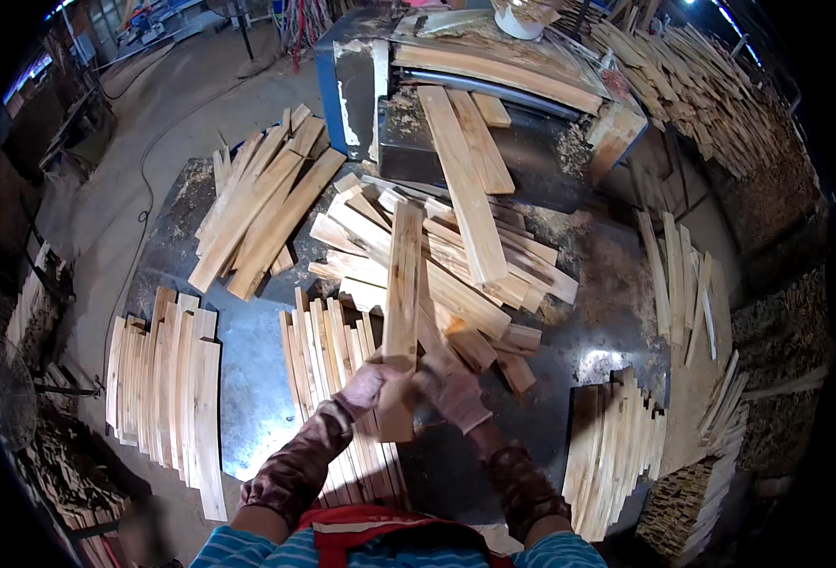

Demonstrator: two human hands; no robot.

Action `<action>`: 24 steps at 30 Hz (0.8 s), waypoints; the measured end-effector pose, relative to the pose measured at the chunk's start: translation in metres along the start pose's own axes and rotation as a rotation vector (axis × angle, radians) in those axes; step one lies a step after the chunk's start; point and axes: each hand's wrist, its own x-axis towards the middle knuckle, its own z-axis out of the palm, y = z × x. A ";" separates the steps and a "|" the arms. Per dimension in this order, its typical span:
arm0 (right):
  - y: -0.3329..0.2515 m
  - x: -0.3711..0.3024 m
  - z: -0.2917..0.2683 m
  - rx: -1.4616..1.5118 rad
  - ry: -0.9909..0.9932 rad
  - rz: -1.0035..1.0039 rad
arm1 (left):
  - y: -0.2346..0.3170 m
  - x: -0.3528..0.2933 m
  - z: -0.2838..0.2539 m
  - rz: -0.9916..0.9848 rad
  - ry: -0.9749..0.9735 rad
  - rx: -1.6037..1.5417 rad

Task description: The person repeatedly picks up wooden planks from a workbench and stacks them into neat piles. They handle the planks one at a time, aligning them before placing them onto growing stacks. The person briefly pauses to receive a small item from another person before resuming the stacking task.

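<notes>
A long wooden board [402, 284] stands out lengthwise in front of me, raised over the table. My left hand [363, 388], in a pale glove, is closed round the board's left side near its close end. On the opposite edge my gloved right hand [456, 396] also grips it, its fingertips slightly blurred. Under and beyond the held board lies a jumbled heap of cut boards [456, 293]. Just left of my left hand, narrow boards [328, 369] lie side by side in a row, partly hidden by my forearm.
The metal table [247, 379] carries a loose pile [262, 204] at the far left and sorted stacks at near left [167, 388] and near right [612, 445]. A blue-sided machine [333, 95] with a roller stands beyond, boards [465, 180] leaning from it. Scrap wood [702, 95] is heaped far right.
</notes>
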 end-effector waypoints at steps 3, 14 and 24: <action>0.029 0.054 -0.006 -0.449 0.241 0.150 | 0.000 -0.015 -0.089 0.481 -0.148 0.855; 0.061 0.025 0.000 -0.220 0.008 0.171 | 0.029 -0.119 -0.115 0.115 0.242 0.106; -0.016 -0.074 0.035 0.985 -0.085 0.589 | -0.052 -0.191 -0.196 0.283 0.765 0.553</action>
